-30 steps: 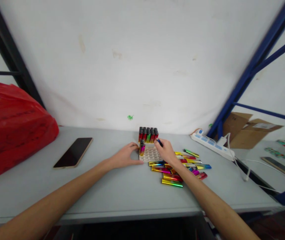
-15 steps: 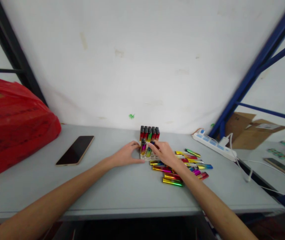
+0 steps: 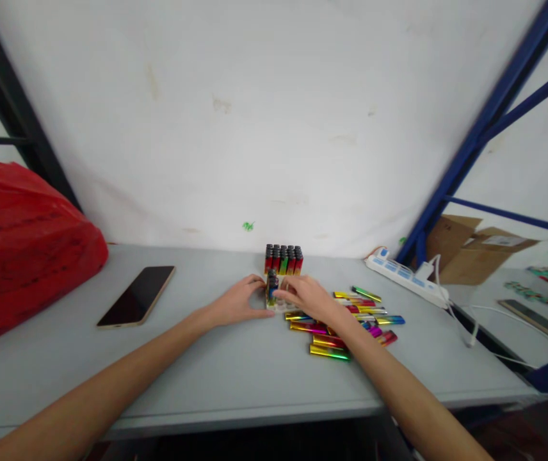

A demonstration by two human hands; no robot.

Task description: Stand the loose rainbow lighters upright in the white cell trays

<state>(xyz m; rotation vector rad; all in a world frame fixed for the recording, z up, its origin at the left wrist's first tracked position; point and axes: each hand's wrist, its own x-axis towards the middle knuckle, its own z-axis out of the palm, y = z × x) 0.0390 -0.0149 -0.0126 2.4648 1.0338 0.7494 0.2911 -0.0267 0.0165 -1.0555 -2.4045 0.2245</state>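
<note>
Where hands (image 3: 274, 298) meet: tray (image 3: 278, 306), lighters (image 3: 346, 317) alongside.

Packing bench in a small workshop or stockroom.
Grey worktable (image 3: 235, 378) against a bare white wall, blue steel racking (image 3: 475, 137), cardboard boxes (image 3: 480, 253), power strip (image 3: 406, 274), bulk loose lighters (image 3: 346, 317) beside a filling tray.

Pale grey table (image 3: 235, 378) against a stained white wall (image 3: 255, 115). Black shelf post (image 3: 9, 109) at left, blue metal frame (image 3: 495, 109) at right. Cardboard box (image 3: 475, 253) behind the frame. Even, soft light.
</note>
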